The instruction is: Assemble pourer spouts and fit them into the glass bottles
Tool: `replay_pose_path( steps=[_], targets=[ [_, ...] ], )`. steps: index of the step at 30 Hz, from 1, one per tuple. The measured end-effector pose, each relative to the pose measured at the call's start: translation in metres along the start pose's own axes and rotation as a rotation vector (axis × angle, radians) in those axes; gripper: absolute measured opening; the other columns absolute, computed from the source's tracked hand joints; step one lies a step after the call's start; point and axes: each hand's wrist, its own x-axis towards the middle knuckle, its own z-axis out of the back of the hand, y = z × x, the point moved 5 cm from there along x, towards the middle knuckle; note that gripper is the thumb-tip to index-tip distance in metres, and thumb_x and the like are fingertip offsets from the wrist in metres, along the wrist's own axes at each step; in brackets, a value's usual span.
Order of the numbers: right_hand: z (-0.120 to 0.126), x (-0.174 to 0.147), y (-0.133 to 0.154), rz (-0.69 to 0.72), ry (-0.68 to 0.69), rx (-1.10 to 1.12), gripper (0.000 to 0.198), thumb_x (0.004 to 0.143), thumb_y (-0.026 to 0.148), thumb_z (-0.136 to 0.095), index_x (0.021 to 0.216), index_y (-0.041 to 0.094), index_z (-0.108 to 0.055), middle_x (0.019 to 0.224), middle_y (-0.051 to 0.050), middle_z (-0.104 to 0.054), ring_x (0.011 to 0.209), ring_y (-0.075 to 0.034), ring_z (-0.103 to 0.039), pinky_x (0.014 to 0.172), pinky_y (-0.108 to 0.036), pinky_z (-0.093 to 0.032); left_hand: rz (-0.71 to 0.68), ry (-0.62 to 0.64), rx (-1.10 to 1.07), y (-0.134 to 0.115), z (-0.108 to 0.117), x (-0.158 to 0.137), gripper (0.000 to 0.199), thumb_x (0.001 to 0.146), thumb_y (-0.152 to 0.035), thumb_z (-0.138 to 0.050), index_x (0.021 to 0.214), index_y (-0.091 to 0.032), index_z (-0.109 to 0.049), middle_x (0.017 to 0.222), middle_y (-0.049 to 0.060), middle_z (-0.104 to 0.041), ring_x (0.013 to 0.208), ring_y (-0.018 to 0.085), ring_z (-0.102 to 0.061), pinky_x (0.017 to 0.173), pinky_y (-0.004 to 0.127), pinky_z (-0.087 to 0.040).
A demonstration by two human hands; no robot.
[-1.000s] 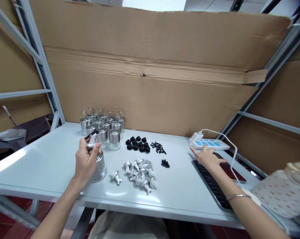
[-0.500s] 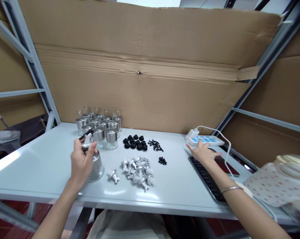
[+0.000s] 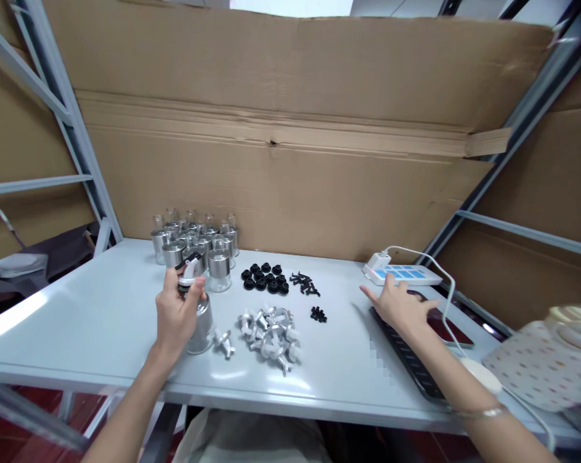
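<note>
My left hand (image 3: pixel 178 315) is closed around the neck of a glass bottle with a steel sleeve (image 3: pixel 203 325), which stands upright near the table's front edge. On the bottle sits a silver-and-white spout top (image 3: pixel 190 273) with a black lever. Right beside its base lies a loose silver-white spout piece (image 3: pixel 225 344), and further right a pile of similar spout pieces (image 3: pixel 273 337). My right hand (image 3: pixel 400 305) is open, fingers spread, over the far end of a long black slotted tray (image 3: pixel 408 357). A dark rounded thing behind those fingers is mostly hidden.
Several steel-sleeved glass bottles (image 3: pixel 219 263) stand at the back left. Black caps (image 3: pixel 266 280), black levers (image 3: pixel 304 283) and tiny black parts (image 3: pixel 318 314) lie mid-table. At right are a power strip (image 3: pixel 406 274), a white cable (image 3: pixel 449 296), a phone (image 3: pixel 451 326) and a dotted container (image 3: pixel 536 366).
My left hand and the bottle have shifted right, closer to the loose spout piece. My right hand remains spread over the tray, hardly moved. The whole view has shifted slightly.
</note>
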Motion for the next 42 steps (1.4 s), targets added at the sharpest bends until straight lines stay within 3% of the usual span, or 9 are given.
replay_pose_path(
  steps=[5, 9, 11, 16, 27, 31, 35, 38, 42],
  targets=[
    [0.031, -0.075, 0.061, 0.297, -0.154, 0.389, 0.064, 0.088, 0.054, -0.036, 0.137, 0.013, -0.033, 0.133, -0.021, -0.05, 0.123, -0.036, -0.046, 0.105, -0.064, -0.02, 0.006, 0.009, -0.033, -0.002, -0.002, -0.002, 0.046, 0.079, -0.058, -0.054, 0.103, -0.019, -0.049, 0.056, -0.006, -0.052, 0.053, 0.013, -0.056, 0.059, 0.025, -0.047],
    [0.017, -0.14, 0.113, 0.496, 0.117, 0.726, 0.07, 0.084, 0.05, -0.047, 0.142, 0.017, -0.025, 0.146, -0.017, -0.037, 0.136, -0.03, -0.033, 0.109, -0.052, -0.029, 0.023, 0.042, -0.011, 0.0, -0.003, 0.001, 0.04, 0.079, -0.057, -0.053, 0.097, -0.02, -0.05, 0.056, -0.005, -0.053, 0.052, 0.014, -0.055, 0.057, 0.025, -0.046],
    [0.007, -0.156, 0.132, 0.521, 0.234, 0.771, 0.078, 0.08, 0.046, -0.055, 0.143, 0.015, -0.023, 0.151, -0.018, -0.026, 0.141, -0.031, -0.021, 0.112, -0.053, -0.024, 0.027, 0.066, -0.014, 0.002, -0.005, 0.002, 0.037, 0.08, -0.055, -0.054, 0.093, -0.021, -0.05, 0.056, -0.005, -0.053, 0.052, 0.014, -0.055, 0.057, 0.025, -0.046],
    [-0.001, -0.159, 0.157, 0.531, 0.417, 0.797, 0.089, 0.072, 0.041, -0.064, 0.144, 0.012, -0.021, 0.155, -0.017, -0.015, 0.143, -0.028, -0.01, 0.116, -0.047, -0.016, 0.04, 0.09, -0.083, 0.002, -0.014, -0.002, 0.036, 0.08, -0.053, -0.055, 0.097, -0.021, -0.05, 0.057, -0.005, -0.053, 0.052, 0.013, -0.054, 0.057, 0.025, -0.045],
    [0.0, -0.156, 0.165, 0.482, 0.468, 0.851, 0.092, 0.069, 0.038, -0.067, 0.146, 0.015, -0.021, 0.156, -0.014, -0.009, 0.144, -0.027, -0.009, 0.116, -0.046, -0.015, -0.007, 0.038, -0.045, -0.01, -0.022, 0.0, 0.037, 0.08, -0.053, -0.056, 0.095, -0.02, -0.05, 0.057, -0.005, -0.054, 0.052, 0.013, -0.056, 0.055, 0.024, -0.046],
    [-0.009, -0.156, 0.158, 0.445, 0.388, 1.029, 0.093, 0.07, 0.047, -0.067, 0.146, 0.021, -0.019, 0.156, -0.013, -0.013, 0.143, -0.031, -0.012, 0.115, -0.052, -0.017, -0.15, -0.056, -0.204, -0.049, -0.006, 0.0, 0.03, 0.081, -0.045, -0.059, 0.093, -0.019, -0.049, 0.06, -0.006, -0.054, 0.05, 0.01, -0.055, 0.055, 0.024, -0.048],
    [-0.008, -0.153, 0.143, 0.363, 0.181, 1.315, 0.072, 0.085, 0.05, -0.049, 0.145, 0.025, -0.018, 0.154, -0.011, -0.019, 0.142, -0.03, -0.016, 0.113, -0.054, -0.019, -0.421, -0.044, -0.468, -0.107, -0.006, -0.022, 0.02, 0.084, -0.035, -0.061, 0.095, -0.023, -0.051, 0.068, -0.005, -0.057, 0.05, 0.008, -0.055, 0.049, 0.021, -0.048],
    [-0.002, -0.15, 0.126, 0.25, -0.027, 1.5, 0.056, 0.09, 0.047, -0.041, 0.14, 0.025, -0.029, 0.15, -0.012, -0.03, 0.14, -0.028, -0.023, 0.112, -0.054, -0.019, -0.442, 0.126, -0.568, -0.13, -0.033, -0.047, 0.023, 0.085, -0.036, -0.059, 0.103, -0.026, -0.05, 0.063, -0.004, -0.056, 0.052, 0.009, -0.055, 0.048, 0.02, -0.046],
    [0.001, -0.152, 0.103, 0.145, -0.315, 1.745, 0.045, 0.09, 0.049, -0.039, 0.126, 0.022, -0.042, 0.135, -0.014, -0.048, 0.128, -0.029, -0.043, 0.104, -0.052, -0.034, -0.21, 0.506, -0.608, -0.125, -0.097, -0.072, 0.023, 0.088, -0.041, -0.052, 0.1, -0.023, -0.05, 0.061, -0.003, -0.053, 0.049, 0.007, -0.047, 0.045, 0.018, -0.04]
  ],
)
